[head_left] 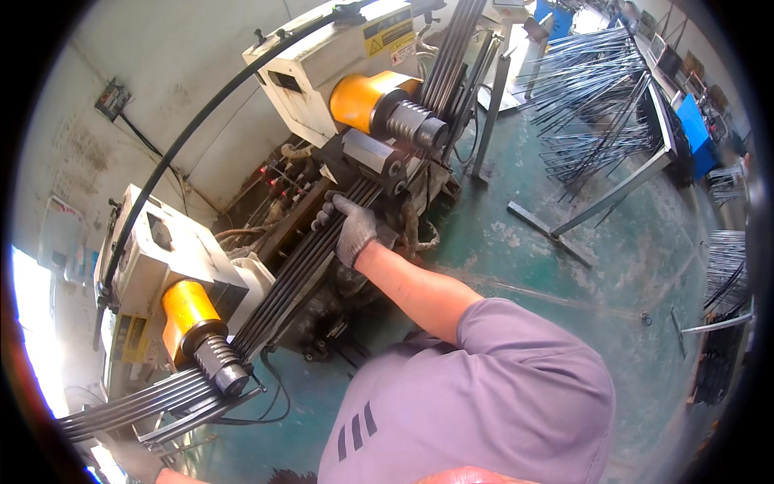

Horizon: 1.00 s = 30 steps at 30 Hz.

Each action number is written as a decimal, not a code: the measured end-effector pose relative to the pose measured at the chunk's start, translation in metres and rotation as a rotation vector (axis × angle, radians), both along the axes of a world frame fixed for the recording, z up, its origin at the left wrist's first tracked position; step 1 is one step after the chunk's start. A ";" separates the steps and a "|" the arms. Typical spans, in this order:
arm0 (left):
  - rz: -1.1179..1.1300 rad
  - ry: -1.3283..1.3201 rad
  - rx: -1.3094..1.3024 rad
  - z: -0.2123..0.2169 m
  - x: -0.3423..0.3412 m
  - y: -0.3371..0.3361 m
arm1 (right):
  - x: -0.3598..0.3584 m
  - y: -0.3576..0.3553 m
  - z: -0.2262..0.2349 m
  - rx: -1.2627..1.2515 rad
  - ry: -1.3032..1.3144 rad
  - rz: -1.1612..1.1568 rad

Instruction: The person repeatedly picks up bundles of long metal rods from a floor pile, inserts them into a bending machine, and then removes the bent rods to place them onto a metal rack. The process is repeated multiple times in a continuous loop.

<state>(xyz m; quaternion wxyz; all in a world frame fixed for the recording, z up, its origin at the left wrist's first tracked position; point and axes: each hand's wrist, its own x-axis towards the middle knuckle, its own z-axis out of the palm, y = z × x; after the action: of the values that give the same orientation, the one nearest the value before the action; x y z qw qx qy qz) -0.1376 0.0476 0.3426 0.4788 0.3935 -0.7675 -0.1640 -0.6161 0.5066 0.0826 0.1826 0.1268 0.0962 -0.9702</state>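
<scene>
A row of several long dark metal rods (298,262) runs diagonally through a machine. My right hand (352,228), in a grey knitted glove, lies over the rods near the machine's middle, its fingers curled round them. At the lower left, my left hand (133,458) is blurred beside the near ends of the rods, and its fingers cannot be made out. Above the rods sit two yellow machine heads: the near one (189,310) with a ribbed steel cylinder (220,363), the far one (367,101) with a similar cylinder (415,123).
White machine housings (322,77) stand along the wall side, with a thick black hose (189,133) arching over them. To the right, a metal rack (621,189) carries a large pile of thin rods (584,81). A steel bar (548,234) forms its foot on the green floor.
</scene>
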 end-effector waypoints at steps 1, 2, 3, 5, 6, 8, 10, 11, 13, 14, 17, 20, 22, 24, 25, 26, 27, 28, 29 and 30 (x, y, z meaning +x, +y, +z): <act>-0.038 0.005 0.007 0.017 -0.014 0.014 | 0.000 0.000 0.000 0.007 0.005 -0.003; -0.069 0.008 0.012 0.034 -0.024 0.028 | 0.000 0.000 0.000 0.015 0.009 -0.004; -0.100 0.005 0.022 0.048 -0.037 0.043 | 0.000 0.000 -0.001 0.008 0.011 0.000; -0.173 0.004 0.055 0.069 -0.061 0.072 | -0.001 0.000 -0.002 -0.006 0.019 0.009; -0.227 0.052 0.108 0.077 -0.075 0.084 | -0.001 0.000 -0.002 -0.004 0.010 0.012; -0.389 0.252 0.282 0.094 -0.111 0.099 | -0.001 -0.001 -0.003 0.002 -0.003 0.013; -0.384 0.196 0.194 0.099 -0.138 0.113 | -0.001 -0.001 -0.004 -0.004 0.023 0.011; -0.409 0.127 0.123 0.101 -0.149 0.118 | -0.002 -0.001 -0.004 -0.001 0.020 0.008; -0.460 0.079 0.145 0.103 -0.165 0.130 | -0.002 -0.001 -0.004 -0.012 0.040 0.006; -0.453 0.079 0.175 0.104 -0.171 0.134 | -0.001 -0.002 -0.004 -0.016 0.040 0.006; -0.403 -0.023 0.050 0.104 -0.184 0.147 | 0.000 -0.001 -0.004 -0.022 0.056 -0.007; -0.408 -0.054 0.015 0.104 -0.188 0.156 | 0.000 -0.001 -0.003 0.005 0.043 -0.007; -0.411 -0.061 0.012 0.103 -0.188 0.159 | 0.001 0.000 -0.003 -0.003 0.041 -0.001; -0.397 -0.059 -0.015 0.102 -0.187 0.159 | 0.001 -0.001 -0.003 -0.007 0.048 0.002; -0.404 -0.049 -0.007 0.101 -0.186 0.158 | 0.001 -0.001 -0.003 -0.009 0.054 -0.001; -0.424 -0.048 -0.016 0.100 -0.186 0.156 | 0.000 -0.001 -0.003 0.003 0.042 -0.011; -0.424 -0.053 -0.026 0.100 -0.186 0.153 | 0.000 -0.001 -0.003 -0.007 0.054 -0.007; -0.458 -0.029 -0.028 0.099 -0.186 0.151 | 0.000 -0.001 -0.003 -0.005 0.050 -0.008; -0.469 -0.012 -0.031 0.098 -0.186 0.148 | 0.000 -0.002 -0.004 -0.002 0.045 -0.007; -0.488 -0.011 -0.059 0.097 -0.186 0.146 | -0.001 -0.002 -0.004 -0.004 0.040 -0.006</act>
<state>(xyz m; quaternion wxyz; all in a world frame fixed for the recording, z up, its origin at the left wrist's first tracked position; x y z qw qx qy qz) -0.3232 0.1934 0.4398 0.4322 0.1833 -0.8468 -0.2502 -0.6168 0.5047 0.0785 0.1779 0.1072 0.0973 -0.9733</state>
